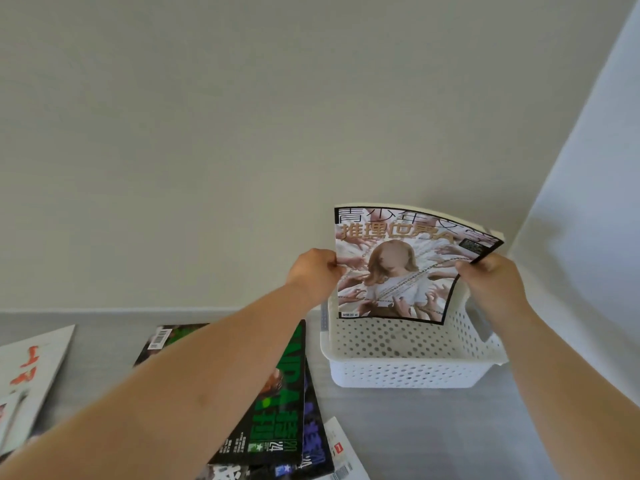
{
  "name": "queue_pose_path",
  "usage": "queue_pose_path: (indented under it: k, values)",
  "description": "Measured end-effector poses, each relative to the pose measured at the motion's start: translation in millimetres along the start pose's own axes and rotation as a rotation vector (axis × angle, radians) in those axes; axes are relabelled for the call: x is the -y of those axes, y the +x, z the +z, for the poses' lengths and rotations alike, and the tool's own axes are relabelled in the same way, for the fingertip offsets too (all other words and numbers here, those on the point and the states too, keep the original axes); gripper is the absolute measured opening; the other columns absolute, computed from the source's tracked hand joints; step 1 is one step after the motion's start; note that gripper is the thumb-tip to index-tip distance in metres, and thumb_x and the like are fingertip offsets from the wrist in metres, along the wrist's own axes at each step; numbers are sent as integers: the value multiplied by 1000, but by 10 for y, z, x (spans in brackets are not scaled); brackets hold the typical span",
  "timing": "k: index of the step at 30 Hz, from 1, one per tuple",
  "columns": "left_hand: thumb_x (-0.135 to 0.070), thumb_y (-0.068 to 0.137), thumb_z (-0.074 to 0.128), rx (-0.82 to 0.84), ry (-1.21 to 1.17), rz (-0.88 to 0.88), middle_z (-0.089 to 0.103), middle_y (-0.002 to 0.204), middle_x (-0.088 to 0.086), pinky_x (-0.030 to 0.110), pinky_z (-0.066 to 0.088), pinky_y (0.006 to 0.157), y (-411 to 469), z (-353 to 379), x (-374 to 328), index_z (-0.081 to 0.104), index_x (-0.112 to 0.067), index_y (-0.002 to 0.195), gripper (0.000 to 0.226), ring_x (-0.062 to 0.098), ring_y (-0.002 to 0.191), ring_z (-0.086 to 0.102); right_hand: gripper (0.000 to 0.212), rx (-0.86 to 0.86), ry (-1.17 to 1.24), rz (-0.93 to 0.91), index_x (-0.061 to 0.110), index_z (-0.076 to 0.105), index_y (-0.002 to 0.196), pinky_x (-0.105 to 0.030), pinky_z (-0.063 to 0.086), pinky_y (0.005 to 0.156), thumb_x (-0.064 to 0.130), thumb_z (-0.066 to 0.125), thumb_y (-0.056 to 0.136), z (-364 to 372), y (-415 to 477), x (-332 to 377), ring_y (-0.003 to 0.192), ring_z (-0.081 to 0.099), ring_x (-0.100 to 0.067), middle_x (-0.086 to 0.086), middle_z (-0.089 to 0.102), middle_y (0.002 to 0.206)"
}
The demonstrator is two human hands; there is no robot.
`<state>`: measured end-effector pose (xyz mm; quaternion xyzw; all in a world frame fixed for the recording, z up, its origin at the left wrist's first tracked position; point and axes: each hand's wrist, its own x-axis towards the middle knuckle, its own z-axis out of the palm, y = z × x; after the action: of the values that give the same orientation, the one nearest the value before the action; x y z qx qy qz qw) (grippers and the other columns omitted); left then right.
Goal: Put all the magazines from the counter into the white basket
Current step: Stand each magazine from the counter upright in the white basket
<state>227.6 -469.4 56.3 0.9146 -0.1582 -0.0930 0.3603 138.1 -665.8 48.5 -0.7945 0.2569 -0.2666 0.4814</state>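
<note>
I hold a magazine (401,265) with a pale cover picture and black border upright over the white perforated basket (405,372). Its lower edge dips inside the basket's far side. My left hand (317,275) pinches the magazine's left edge and my right hand (491,282) grips its right edge, which bends forward. A black magazine with green lettering (277,407) lies on the grey counter under my left forearm, on top of a few overlapping others. A white magazine with red lettering (31,368) lies at the far left.
The basket stands in the counter's back right corner, close to the pale wall (242,133) and a white side panel (581,202). Bare grey counter (433,434) lies in front of the basket, between it and the stack.
</note>
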Motion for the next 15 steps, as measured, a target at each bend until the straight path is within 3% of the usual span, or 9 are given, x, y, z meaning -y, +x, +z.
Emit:
queue_pose_path:
  k: [2, 4, 6, 9, 11, 13, 15]
  values:
    - [-12, 90, 43, -20, -13, -24, 45, 54, -4, 8, 30, 34, 56, 29, 71, 65, -7, 97, 24, 12, 46, 36, 16, 18, 44, 38, 11, 59, 77, -5, 31, 36, 0, 50, 85, 84, 25, 3, 45, 43, -4, 2, 48, 54]
    - [-11, 90, 43, -36, -17, -22, 57, 65, 6, 15, 36, 43, 100, 38, 115, 63, -1, 95, 24, 18, 52, 40, 19, 26, 71, 46, 6, 65, 97, -13, 37, 49, 1, 50, 86, 168, 50, -22, 53, 43, -7, -4, 56, 64]
    - [-12, 90, 42, -45, -12, -24, 65, 83, 19, 21, 35, 47, 139, 44, 146, 63, 0, 91, 24, 21, 60, 42, 19, 12, 74, 43, 3, 65, 98, -11, 35, 43, 1, 51, 85, 226, 70, -47, 51, 41, -9, -1, 53, 59]
    - [-13, 90, 42, -54, -15, -9, 53, 65, 5, 15, 33, 41, 190, 77, 174, 62, -13, 78, 23, 14, 49, 38, 19, -8, 165, 74, 10, 61, 91, -4, 27, 28, -3, 49, 85, 246, 89, -73, 36, 49, -3, 4, 49, 57]
    - [-15, 89, 46, -79, -29, -7, 55, 69, 6, 19, 38, 49, 222, 119, 177, 64, -13, 80, 21, 16, 52, 41, 20, -12, 206, 85, 10, 58, 90, -3, 27, 28, -6, 47, 85, 248, 103, -99, 28, 43, 8, 5, 50, 60]
    - [-17, 88, 47, -106, 1, -16, 60, 77, 12, 24, 38, 59, 256, 154, 169, 63, -12, 82, 18, 22, 62, 46, 22, -35, 235, 94, 9, 57, 93, -2, 31, 32, -8, 47, 83, 273, 126, -120, 37, 49, 10, 4, 55, 68]
    - [-18, 87, 47, -135, 23, -22, 61, 81, 13, 28, 39, 63, 296, 174, 168, 59, -12, 81, 14, 27, 71, 52, 28, -81, 253, 107, 7, 55, 103, -4, 39, 46, -8, 47, 82, 318, 163, -138, 63, 58, 0, -2, 59, 86]
